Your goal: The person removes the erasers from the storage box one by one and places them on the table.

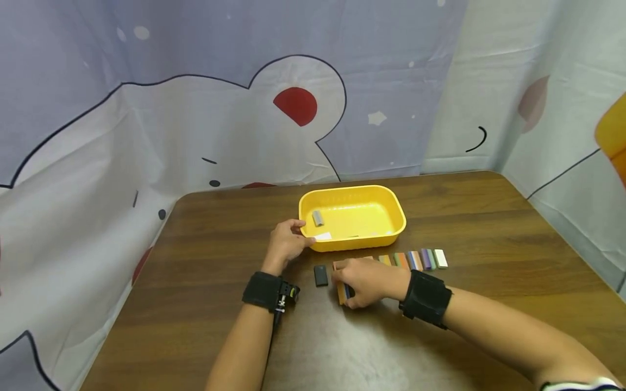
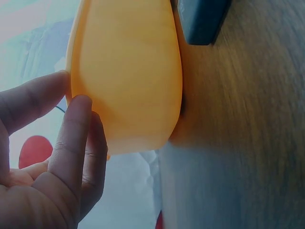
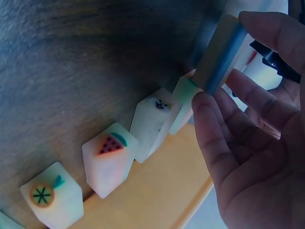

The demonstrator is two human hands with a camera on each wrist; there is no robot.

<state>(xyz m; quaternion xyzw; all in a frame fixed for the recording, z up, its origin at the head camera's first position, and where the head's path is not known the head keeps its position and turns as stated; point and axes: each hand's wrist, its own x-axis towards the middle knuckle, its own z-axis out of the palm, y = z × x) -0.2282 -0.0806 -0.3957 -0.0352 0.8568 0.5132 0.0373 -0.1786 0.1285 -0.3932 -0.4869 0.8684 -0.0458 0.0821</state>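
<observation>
My left hand (image 1: 286, 241) holds the rim of a yellow plastic basket (image 1: 352, 242) at its front-left corner; in the left wrist view the fingertips (image 2: 78, 106) touch its rim and outer wall. On the table in front of the basket, my right hand (image 1: 369, 279) pinches a small orange-and-blue eraser (image 3: 221, 55) between thumb and fingers. Left of that hand lies a black eraser (image 1: 320, 276). Inside the basket are a grey eraser (image 1: 318, 218) and a flat white piece (image 1: 323, 236). My right hand partly hides the eraser row.
A row of two-coloured erasers (image 1: 402, 260) runs rightward from my right hand, ending at a white one (image 1: 441, 259). In the right wrist view, one bears a watermelon print (image 3: 112, 157). A patterned curtain (image 1: 220, 136) stands behind the wooden table (image 1: 205, 260).
</observation>
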